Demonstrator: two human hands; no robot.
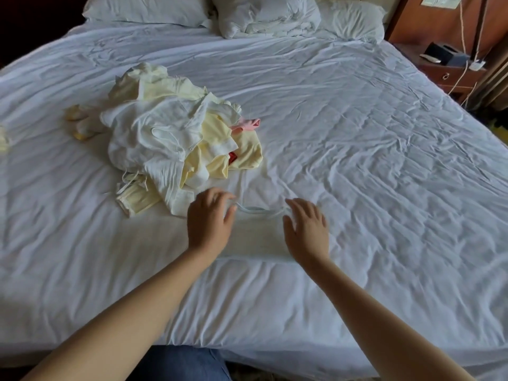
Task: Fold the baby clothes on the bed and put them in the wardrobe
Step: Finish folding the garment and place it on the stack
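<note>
Blue jeans (187, 364) show at the very bottom, and both my arms reach out over the bed (384, 160); a small white top (257, 237) lies flat on it between my hands, its neck hole away from me; my left hand (210, 218) is at its left side and my right hand (306, 226) at its right side, both with fingers spread and loose, holding nothing; I cannot tell if they press the cloth or only hover; I think this is the smoothing bit before the fold; I should push the bumps out from the middle, bring each side in so the edges line up, then fold the bottom up to the neck; white on white is hard to see, so I must feel for the edges; the pile of clothes (176, 138) lies just past my left hand; keep this top apart from it.
</note>
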